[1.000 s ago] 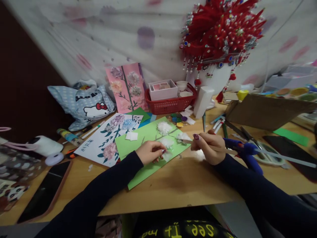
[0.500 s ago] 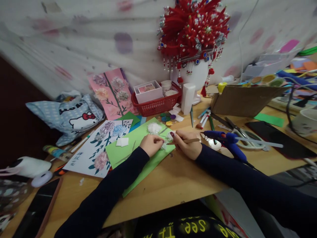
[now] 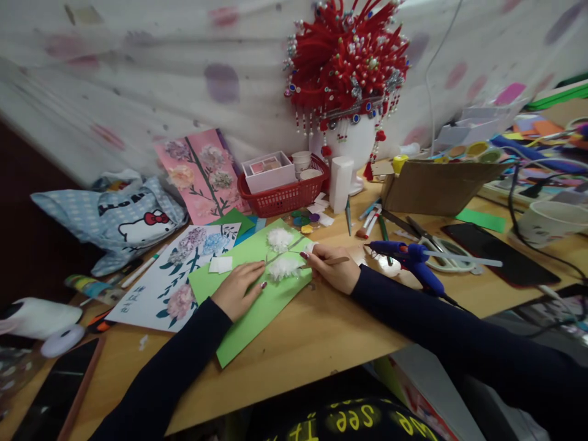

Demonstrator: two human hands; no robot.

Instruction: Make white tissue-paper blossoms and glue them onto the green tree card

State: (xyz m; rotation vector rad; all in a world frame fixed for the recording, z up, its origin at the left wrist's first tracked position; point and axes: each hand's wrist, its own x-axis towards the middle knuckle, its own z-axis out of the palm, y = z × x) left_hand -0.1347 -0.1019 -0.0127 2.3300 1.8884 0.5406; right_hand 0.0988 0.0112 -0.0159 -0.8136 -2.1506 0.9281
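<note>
My left hand lies on a light green sheet, its fingers stretched out near a small stack of white paper squares. Between the fingers of my right hand is a thin brown pencil-like stick, its tip at the lower of two fluffy white paper flowers. The upper white flower sits beside a drawn grey-green stem. A further white bit near my right fingers is partly hidden by them.
A blue glue gun lies right of my right hand, by scissors and a black phone. Behind stand a red basket, a white bottle and a red beaded headdress. A flower picture lies left.
My left hand has moved left off the white flower and its fingers have spread from a pinch. The lower flower now shows fully. My right hand still holds the stick.
</note>
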